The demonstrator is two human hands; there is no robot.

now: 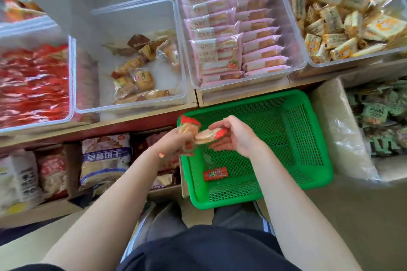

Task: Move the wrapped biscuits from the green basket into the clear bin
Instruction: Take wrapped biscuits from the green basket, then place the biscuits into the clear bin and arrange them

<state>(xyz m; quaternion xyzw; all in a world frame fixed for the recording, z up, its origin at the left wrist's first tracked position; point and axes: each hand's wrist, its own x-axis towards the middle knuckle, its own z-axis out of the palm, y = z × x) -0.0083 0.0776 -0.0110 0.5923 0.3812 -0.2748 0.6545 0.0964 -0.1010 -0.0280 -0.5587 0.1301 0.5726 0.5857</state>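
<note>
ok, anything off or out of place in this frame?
Nothing damaged or spilled. One red wrapped biscuit lies alone on the green basket floor, not yet moved. The left hand holds a red-wrapped packet and the right hand holds another, over the basket's left rim.

Dark top [209, 253], bare forearms.

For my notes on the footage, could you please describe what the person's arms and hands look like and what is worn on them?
Both forearms are bare, with no sleeves, gloves or watch in view. The left hand has a small multicoloured sticker or tag at the wrist. The right hand shows nothing worn.
</note>
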